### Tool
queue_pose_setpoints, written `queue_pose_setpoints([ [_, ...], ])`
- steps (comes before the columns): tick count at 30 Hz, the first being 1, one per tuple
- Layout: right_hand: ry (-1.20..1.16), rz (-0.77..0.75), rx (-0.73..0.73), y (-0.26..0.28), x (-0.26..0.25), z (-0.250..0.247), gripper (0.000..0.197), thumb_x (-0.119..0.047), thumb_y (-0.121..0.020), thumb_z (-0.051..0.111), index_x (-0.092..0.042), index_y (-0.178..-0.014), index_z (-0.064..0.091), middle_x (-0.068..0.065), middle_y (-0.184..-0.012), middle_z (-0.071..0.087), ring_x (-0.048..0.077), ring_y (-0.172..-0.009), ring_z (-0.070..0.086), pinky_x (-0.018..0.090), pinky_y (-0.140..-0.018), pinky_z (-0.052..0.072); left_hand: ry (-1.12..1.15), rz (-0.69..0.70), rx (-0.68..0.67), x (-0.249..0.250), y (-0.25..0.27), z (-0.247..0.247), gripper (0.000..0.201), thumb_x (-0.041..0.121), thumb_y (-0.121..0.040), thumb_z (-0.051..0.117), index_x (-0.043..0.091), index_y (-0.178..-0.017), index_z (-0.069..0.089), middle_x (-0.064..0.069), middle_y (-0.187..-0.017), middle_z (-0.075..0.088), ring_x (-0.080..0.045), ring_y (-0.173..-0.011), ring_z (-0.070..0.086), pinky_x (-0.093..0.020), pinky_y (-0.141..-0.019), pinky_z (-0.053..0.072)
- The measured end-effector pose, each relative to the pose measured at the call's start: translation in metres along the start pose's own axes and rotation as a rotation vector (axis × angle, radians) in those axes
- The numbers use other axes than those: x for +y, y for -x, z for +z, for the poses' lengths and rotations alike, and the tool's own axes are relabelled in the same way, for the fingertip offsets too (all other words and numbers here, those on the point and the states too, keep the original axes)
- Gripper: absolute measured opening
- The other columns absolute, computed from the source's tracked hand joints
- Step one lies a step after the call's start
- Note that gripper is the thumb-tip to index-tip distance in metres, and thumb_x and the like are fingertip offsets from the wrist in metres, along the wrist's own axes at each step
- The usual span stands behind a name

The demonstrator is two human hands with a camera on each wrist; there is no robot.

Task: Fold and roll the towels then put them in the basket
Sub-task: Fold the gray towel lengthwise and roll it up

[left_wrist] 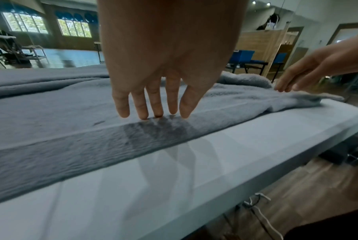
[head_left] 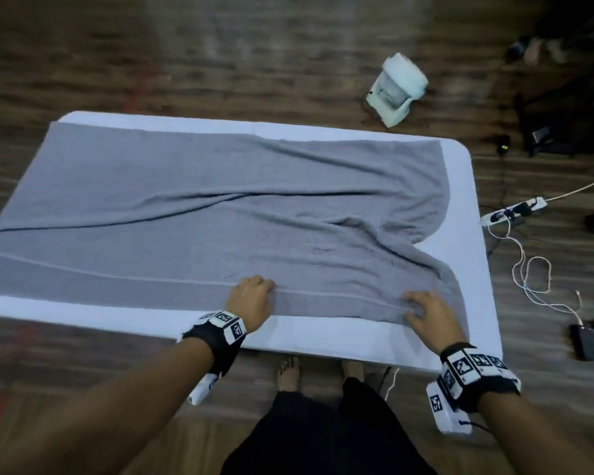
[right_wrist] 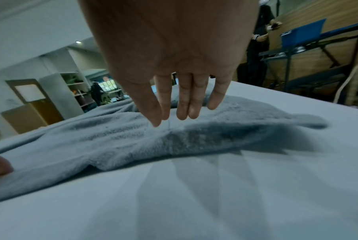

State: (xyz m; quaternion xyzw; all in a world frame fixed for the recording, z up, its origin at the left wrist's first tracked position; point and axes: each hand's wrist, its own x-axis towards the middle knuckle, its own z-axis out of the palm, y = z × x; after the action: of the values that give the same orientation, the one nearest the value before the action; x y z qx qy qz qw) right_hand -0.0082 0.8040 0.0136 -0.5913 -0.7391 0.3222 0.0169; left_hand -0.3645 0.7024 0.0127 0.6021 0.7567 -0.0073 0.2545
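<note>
A large grey towel (head_left: 199,200) lies spread over the white table (head_left: 460,269), rumpled with long creases and bunched toward its right end; its left end runs over the table's edge. No basket is in view. The left hand (head_left: 252,298) rests on the towel's near border, fingers (left_wrist: 142,105) straight, tips touching the pale stripe. The right hand (head_left: 429,315) is at the near right corner of the towel, fingers (right_wrist: 183,105) extended and relaxed, tips just above or touching the cloth; which one I cannot tell.
</note>
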Motion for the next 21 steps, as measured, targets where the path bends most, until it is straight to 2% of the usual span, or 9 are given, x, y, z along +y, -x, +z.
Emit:
queue_pose_setpoints([
  [4,0.083,0.094,-0.007,0.010,0.012,0.013,0.032,-0.007,-0.081,0.068,-0.017,-0.111,0.068,0.009,-0.111,0.061,0.029,-0.105,0.057,0.038,-0.091,0.045,-0.072,0.073,-0.007,-0.020,-0.002,-0.007,0.032,0.014,-0.087,0.052,0.017,-0.119,0.058,-0.009,-0.114,0.056,-0.034,-0.107,0.051,-0.041,-0.085,0.042],
  [8,0.145,0.147,0.056,0.015,0.009,0.017,0.016,-0.012,-0.082,0.066,-0.020,-0.094,0.070,0.008,-0.094,0.062,0.032,-0.091,0.061,0.039,-0.082,0.049,-0.220,0.033,-0.042,-0.019,-0.003,-0.012,0.026,0.016,-0.090,0.046,0.019,-0.115,0.053,-0.007,-0.115,0.054,-0.030,-0.110,0.048,-0.037,-0.087,0.038],
  [11,0.132,0.156,0.038,0.020,0.004,0.015,0.008,-0.013,-0.083,0.064,-0.019,-0.087,0.067,0.006,-0.089,0.060,0.032,-0.088,0.060,0.038,-0.079,0.048,-0.288,0.038,-0.082,-0.017,-0.001,-0.013,0.024,0.018,-0.091,0.046,0.016,-0.114,0.052,-0.008,-0.118,0.050,-0.031,-0.113,0.045,-0.040,-0.092,0.036],
  [14,0.050,0.139,0.050,0.030,0.004,0.010,0.010,-0.009,-0.084,0.062,-0.019,-0.085,0.064,0.000,-0.084,0.055,0.025,-0.082,0.057,0.031,-0.072,0.043,-0.201,0.085,-0.037,-0.016,0.005,-0.020,0.017,0.016,-0.088,0.049,0.013,-0.105,0.054,-0.010,-0.108,0.057,-0.032,-0.103,0.052,-0.037,-0.085,0.035],
  [17,0.012,0.101,0.076,0.049,0.006,0.002,0.016,-0.006,-0.082,0.062,-0.021,-0.083,0.061,-0.002,-0.082,0.054,0.020,-0.077,0.054,0.031,-0.070,0.042,-0.015,0.135,0.042,-0.021,0.017,-0.026,0.013,0.008,-0.082,0.055,0.009,-0.094,0.059,-0.012,-0.093,0.065,-0.035,-0.091,0.058,-0.037,-0.078,0.040],
  [21,-0.026,0.044,0.074,0.080,0.011,0.005,0.023,0.001,-0.077,0.066,-0.021,-0.079,0.062,-0.002,-0.077,0.055,0.017,-0.072,0.054,0.027,-0.066,0.038,0.096,0.131,0.015,-0.024,0.041,-0.025,0.017,0.008,-0.086,0.057,0.009,-0.100,0.067,-0.011,-0.098,0.064,-0.030,-0.093,0.059,-0.035,-0.082,0.043],
])
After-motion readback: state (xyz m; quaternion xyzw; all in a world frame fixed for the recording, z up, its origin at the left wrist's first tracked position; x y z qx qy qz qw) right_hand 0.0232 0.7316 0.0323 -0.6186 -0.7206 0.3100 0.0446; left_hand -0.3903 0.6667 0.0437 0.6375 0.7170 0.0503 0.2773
